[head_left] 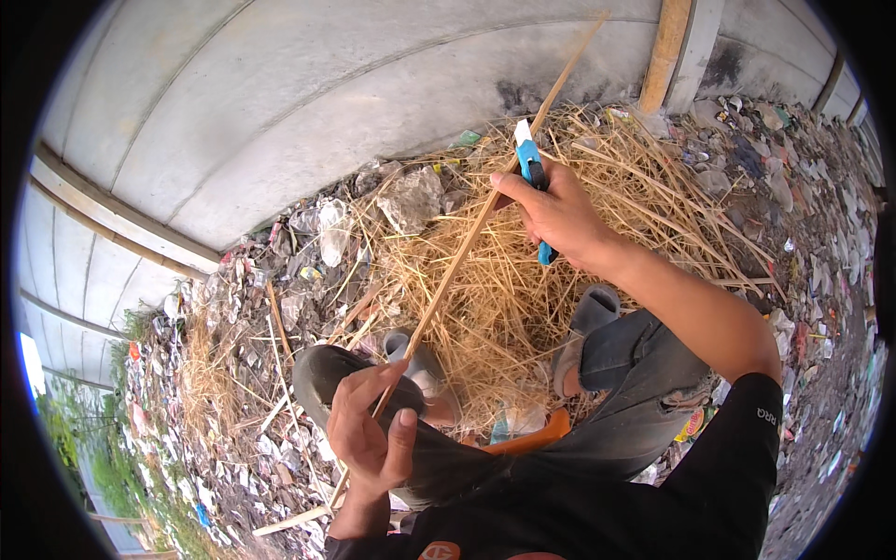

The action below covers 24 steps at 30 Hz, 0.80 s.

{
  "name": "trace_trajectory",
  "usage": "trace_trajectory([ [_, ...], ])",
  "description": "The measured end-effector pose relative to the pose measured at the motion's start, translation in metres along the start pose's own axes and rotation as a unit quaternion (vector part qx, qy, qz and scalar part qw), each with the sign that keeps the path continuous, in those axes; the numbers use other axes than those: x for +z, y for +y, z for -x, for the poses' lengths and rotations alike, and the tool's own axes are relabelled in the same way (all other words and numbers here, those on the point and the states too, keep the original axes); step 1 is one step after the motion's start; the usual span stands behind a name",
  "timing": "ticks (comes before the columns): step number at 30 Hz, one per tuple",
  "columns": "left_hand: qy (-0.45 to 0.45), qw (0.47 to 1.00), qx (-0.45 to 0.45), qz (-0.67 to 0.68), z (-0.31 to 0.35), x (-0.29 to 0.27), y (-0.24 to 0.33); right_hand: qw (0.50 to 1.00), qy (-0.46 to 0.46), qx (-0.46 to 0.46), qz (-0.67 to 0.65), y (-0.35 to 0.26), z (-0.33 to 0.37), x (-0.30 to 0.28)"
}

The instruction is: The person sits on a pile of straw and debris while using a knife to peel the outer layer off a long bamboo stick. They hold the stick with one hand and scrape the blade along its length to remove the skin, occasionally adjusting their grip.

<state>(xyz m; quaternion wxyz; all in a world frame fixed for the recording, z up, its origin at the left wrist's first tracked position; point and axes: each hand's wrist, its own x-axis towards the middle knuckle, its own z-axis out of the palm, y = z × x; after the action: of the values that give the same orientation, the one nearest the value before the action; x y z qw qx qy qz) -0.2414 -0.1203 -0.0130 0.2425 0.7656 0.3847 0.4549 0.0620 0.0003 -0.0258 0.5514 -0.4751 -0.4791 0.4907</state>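
Observation:
A long, thin bamboo strip (pixel 450 271) slants from the lower left up to the wall at the upper right. My right hand (pixel 557 213) is closed round a blue utility knife (pixel 529 161), its blade end pointing up, and thumb and fingers also press against the strip. Lower left, my left hand (pixel 369 434) curls loosely about the strip's near part, which passes between thumb and fingers. Its palm side is turned up and the thumb stands apart. Below the right hand lies a heap of straw-coloured shavings and slivers (pixel 495 299).
I sit with knees bent, grey slippers (pixel 595 313) among the shavings, above something orange (pixel 532 437). Litter and rubble (pixel 280 448) cover the ground around. A grey panel wall (pixel 308 93) with a wooden post (pixel 666 56) curves behind. A pale rock (pixel 411 199) lies near it.

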Motion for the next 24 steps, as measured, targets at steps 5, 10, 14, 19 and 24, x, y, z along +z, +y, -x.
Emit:
trace_trajectory([
  [5,-0.133,0.976,-0.171,0.013,0.005,0.007,-0.026,0.997,0.016,-0.067,0.042,0.002,-0.005,0.003],
  [10,-0.254,0.915,-0.257,0.18,0.001,0.002,-0.037,0.997,-0.019,-0.062,0.037,-0.005,0.002,0.004],
  [14,-0.323,0.842,-0.327,0.281,-0.014,0.014,-0.041,0.998,-0.026,-0.045,0.035,-0.011,0.003,0.004],
  [19,-0.273,0.826,-0.324,0.373,-0.014,0.031,-0.082,0.979,-0.046,-0.084,0.183,-0.028,-0.011,-0.01],
  [24,-0.207,0.831,-0.34,0.389,-0.008,0.047,-0.096,0.913,0.041,-0.071,0.4,-0.069,0.022,-0.063],
])
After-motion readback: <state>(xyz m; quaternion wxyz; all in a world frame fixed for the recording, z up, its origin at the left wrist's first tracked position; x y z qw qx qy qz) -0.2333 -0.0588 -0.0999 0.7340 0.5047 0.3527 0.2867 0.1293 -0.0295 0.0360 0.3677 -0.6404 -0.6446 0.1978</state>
